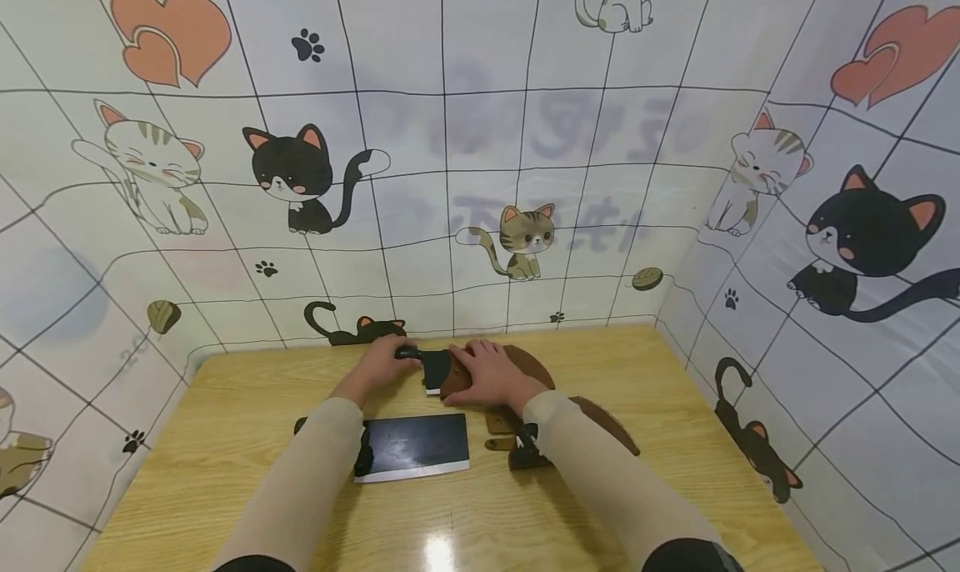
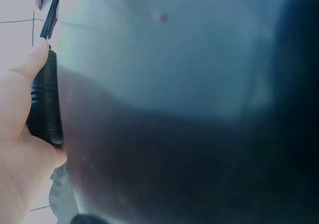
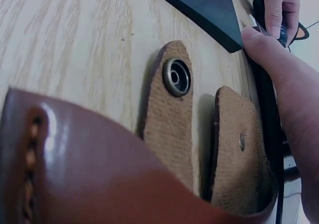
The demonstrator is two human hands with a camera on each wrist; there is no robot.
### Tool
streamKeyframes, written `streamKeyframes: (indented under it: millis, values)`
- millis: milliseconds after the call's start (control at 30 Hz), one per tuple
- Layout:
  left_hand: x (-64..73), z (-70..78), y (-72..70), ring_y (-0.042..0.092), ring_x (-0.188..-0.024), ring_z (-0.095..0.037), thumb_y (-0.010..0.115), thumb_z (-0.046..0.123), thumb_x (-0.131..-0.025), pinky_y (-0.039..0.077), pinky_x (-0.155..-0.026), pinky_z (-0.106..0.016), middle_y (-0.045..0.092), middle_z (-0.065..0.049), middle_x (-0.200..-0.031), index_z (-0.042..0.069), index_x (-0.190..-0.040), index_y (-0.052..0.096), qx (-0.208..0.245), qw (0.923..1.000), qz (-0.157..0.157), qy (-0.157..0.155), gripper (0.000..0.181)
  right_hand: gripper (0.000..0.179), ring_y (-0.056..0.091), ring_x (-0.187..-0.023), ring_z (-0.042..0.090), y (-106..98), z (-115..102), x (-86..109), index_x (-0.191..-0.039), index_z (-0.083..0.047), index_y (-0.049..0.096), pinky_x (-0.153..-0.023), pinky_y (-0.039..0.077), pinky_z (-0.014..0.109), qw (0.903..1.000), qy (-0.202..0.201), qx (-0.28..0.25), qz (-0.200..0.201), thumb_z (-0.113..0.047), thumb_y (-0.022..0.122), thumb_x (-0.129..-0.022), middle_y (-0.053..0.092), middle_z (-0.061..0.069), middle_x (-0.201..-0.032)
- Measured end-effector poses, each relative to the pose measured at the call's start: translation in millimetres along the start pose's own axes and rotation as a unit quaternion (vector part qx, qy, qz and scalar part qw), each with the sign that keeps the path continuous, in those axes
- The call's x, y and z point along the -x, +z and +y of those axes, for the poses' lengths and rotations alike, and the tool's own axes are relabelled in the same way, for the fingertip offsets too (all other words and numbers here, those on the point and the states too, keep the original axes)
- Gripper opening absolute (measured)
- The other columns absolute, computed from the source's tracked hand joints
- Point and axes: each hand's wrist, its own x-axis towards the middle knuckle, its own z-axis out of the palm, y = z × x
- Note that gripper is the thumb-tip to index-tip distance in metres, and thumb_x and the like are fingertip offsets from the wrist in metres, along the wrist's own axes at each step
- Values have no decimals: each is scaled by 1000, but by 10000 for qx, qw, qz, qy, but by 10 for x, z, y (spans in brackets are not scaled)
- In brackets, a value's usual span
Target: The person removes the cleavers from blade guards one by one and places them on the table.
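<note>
At the back of the table, my left hand [image 1: 382, 362] grips the black handle [image 1: 408, 353] of a dark-bladed cleaver [image 1: 435, 368]; the ridged handle [image 2: 45, 99] also shows in the left wrist view. Part of that blade lies inside a brown leather sheath [image 1: 453, 376]. My right hand [image 1: 491, 373] lies across the sheath and holds it, its thumb at the near side. In the right wrist view, a leather strap with a metal snap [image 3: 177, 77] sticks up beside a second flap [image 3: 237, 144]. The left wrist view is mostly filled by a blurred dark surface.
A larger cleaver [image 1: 416, 443] lies near the left forearm, edge towards me. More brown leather [image 1: 607, 422] lies partly under the right forearm. Patterned wall sheeting [image 1: 480, 138] borders the wooden table [image 1: 585, 505] at the back and sides.
</note>
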Motion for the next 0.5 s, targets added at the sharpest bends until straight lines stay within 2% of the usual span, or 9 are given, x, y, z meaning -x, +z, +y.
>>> streamKeyframes:
  millis: [133,333,400,500]
  values:
    - [-51,-105,18,67,-114,-39,82,43,-102,53,-95,-54,71,-18,-124,6,-133,76,-2,9999,24,159,48,116,39,-154,35,-12,32,1,-176,-21,32,-127,29,57,9999,-117,41,78,-90,64,-89,44,13,-162]
    - [-49,-56,-14,66,-105,-34,81,45,-103,55,-88,-52,71,-15,-117,8,-126,78,-31,9987,241,457,44,116,38,-154,35,-99,57,54,-177,-20,31,-128,28,56,9989,-221,218,339,-93,57,-91,45,13,-162]
    - [-7,55,-69,67,-110,-39,79,42,-104,55,-92,-55,71,-17,-120,7,-127,77,-56,9985,280,461,41,115,40,-152,35,-137,50,70,-177,-20,30,-127,29,56,9984,-261,296,406,-92,55,-92,46,13,-160]
    - [46,180,-128,61,-132,-49,76,37,-107,51,-106,-62,67,-26,-138,5,-131,76,-157,9986,332,380,40,114,41,-150,33,-199,24,102,-177,-21,29,-127,30,55,9978,-275,426,426,-93,53,-92,46,12,-158]
